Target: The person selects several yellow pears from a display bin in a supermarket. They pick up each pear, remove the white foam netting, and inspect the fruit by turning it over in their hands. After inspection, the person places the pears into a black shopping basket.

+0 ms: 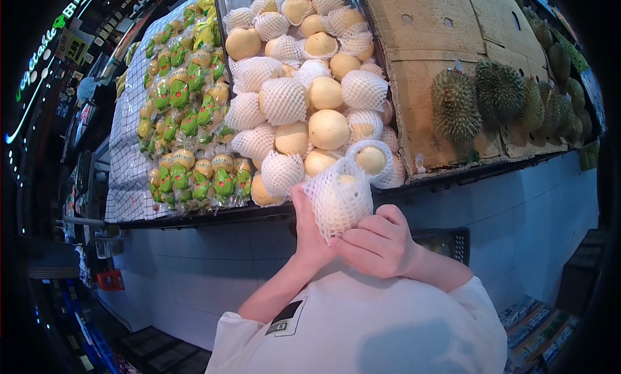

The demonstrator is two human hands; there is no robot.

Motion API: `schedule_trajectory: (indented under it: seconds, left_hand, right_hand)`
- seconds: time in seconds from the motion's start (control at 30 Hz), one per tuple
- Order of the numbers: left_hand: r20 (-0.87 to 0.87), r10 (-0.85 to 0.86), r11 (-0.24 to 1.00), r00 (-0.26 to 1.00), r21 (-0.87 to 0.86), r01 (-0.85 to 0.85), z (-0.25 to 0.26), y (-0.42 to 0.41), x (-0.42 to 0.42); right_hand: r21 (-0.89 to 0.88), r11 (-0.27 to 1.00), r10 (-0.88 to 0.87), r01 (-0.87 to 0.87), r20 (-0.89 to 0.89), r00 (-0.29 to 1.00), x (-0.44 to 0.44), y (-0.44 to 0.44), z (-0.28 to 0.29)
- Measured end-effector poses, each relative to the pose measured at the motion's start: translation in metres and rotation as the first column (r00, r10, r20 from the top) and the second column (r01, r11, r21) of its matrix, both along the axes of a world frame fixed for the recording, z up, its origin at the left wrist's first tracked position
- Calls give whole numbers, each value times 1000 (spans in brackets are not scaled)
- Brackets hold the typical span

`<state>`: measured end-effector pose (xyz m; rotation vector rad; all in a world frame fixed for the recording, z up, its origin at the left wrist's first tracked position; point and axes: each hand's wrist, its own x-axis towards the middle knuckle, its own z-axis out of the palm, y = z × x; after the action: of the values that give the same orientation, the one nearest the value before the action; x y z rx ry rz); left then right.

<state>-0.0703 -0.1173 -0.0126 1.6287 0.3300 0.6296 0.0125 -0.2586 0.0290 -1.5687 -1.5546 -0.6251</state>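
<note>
In front of my chest, both hands hold a pale yellow round fruit, likely an Asian pear, wrapped in a white foam net sleeve (pixel 339 204). My left hand (pixel 310 236) supports it from the left, its thumb along the side. The fingers of my right hand (pixel 376 240) are bent and pinch the net's lower right edge. Just beyond lies a heap of similar yellow fruits (pixel 329 129), some bare and some in foam nets. One netted fruit (pixel 370 159) sits right behind the held one.
Left of the heap, bagged small fruits with green cartoon prints (pixel 194 126) lie on a checked cloth (pixel 126 180). To the right, spiky durians (pixel 456 105) rest on cardboard (pixel 422 34). A dark crate (pixel 461 245) stands below the display's edge, and a red basket (pixel 110 280) is at left.
</note>
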Motion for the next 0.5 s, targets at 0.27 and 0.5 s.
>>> schedule_trajectory:
  seconds: [0.27, 0.5]
  left_hand:
    - [-88, -245, 967, 965, 52, 250, -29, 15, -16]
    - [62, -271, 948, 961, -159, 277, -7, 5, -6]
  right_hand:
    - [284, 913, 396, -294, -791, 466, 33, -9, -27]
    - [395, 821, 393, -411, -915, -93, 22, 4, -32]
